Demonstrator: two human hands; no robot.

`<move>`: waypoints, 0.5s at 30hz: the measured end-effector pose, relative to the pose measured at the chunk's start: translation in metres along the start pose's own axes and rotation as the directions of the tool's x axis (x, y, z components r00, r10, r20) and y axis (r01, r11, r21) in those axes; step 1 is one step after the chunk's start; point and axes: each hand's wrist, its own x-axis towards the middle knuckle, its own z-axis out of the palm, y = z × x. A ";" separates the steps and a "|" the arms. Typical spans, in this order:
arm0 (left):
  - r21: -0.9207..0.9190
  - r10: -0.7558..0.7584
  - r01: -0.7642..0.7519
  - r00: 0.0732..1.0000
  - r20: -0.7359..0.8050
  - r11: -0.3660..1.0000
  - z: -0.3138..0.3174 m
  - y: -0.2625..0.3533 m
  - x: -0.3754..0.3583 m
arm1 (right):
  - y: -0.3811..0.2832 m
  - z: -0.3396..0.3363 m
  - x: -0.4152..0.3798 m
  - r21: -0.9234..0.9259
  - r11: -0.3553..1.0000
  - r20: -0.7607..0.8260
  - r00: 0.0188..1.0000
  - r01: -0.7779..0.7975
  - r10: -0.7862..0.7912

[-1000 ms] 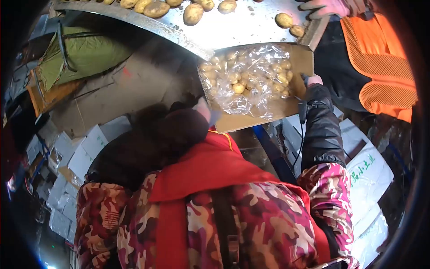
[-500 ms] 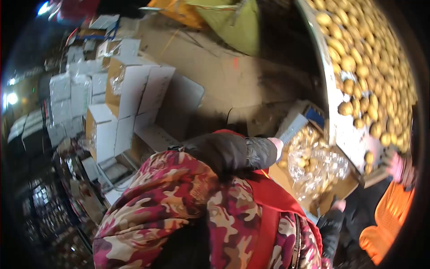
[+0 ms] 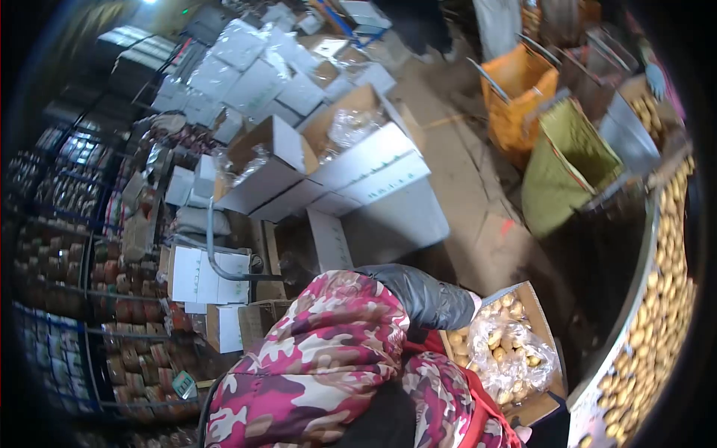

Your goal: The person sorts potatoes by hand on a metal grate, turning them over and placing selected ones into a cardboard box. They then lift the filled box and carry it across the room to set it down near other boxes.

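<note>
A cardboard box (image 3: pixel 539 313) of potatoes (image 3: pixel 509 305) is held close against my front, tilted in view. Crumpled clear plastic (image 3: pixel 515 355) lies over part of the potatoes. My left hand (image 3: pixel 476 302) grips the box at its far left side; the dark sleeve covers most of it and its fingers are mostly hidden. Low in view, my right hand (image 3: pixel 523 434) shows only a small part, at the near edge of the same box.
To the right stands a long table (image 3: pixel 624 317) heaped with potatoes. Open white cartons (image 3: pixel 381 175) with plastic liners are stacked ahead left, beside a curved metal handle (image 3: pixel 213 243). A green sack (image 3: pixel 564 168) and an orange sack (image 3: pixel 519 93) stand open ahead right. Shelving (image 3: pixel 89 299) runs along the left.
My view has turned right-to-left, bringing the cartons toward the middle. The box has come away from the potato table with my hands. The nearby person's gloved hand and orange item have left view.
</note>
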 end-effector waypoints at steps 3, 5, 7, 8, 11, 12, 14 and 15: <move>-0.173 -0.096 0.080 0.992 -0.087 0.982 -0.023 -0.080 -0.030 | -0.063 -0.029 0.052 -0.051 0.974 0.059 0.975 0.219 -0.216; -0.233 -0.149 0.134 0.988 -0.045 0.963 -0.042 -0.142 -0.037 | -0.097 -0.052 0.075 -0.138 0.919 0.103 0.928 0.369 -0.357; -0.251 -0.151 0.148 0.988 0.007 0.957 -0.083 -0.202 -0.066 | -0.117 -0.087 0.088 -0.312 0.762 0.156 0.822 0.567 -0.548; -0.266 -0.119 0.111 0.993 -0.015 0.958 -0.106 -0.220 -0.086 | -0.130 -0.103 0.097 -0.395 0.662 0.171 0.759 0.637 -0.628; -0.385 -0.189 0.134 0.976 -0.111 0.913 -0.160 -0.294 -0.152 | -0.184 -0.139 0.149 -0.265 0.775 0.170 0.819 0.573 -0.547; -0.428 -0.238 0.157 0.961 -0.141 0.890 -0.184 -0.312 -0.185 | -0.206 -0.143 0.177 -0.109 0.866 0.149 0.870 0.488 -0.471; -0.339 -0.257 0.189 0.952 -0.167 0.922 -0.230 -0.341 -0.246 | -0.308 -0.191 0.211 0.037 0.918 0.143 0.907 0.395 -0.397; -0.447 -0.341 0.229 0.921 -0.188 0.865 -0.256 -0.340 -0.284 | -0.363 -0.222 0.221 0.053 0.889 0.183 0.870 0.456 -0.457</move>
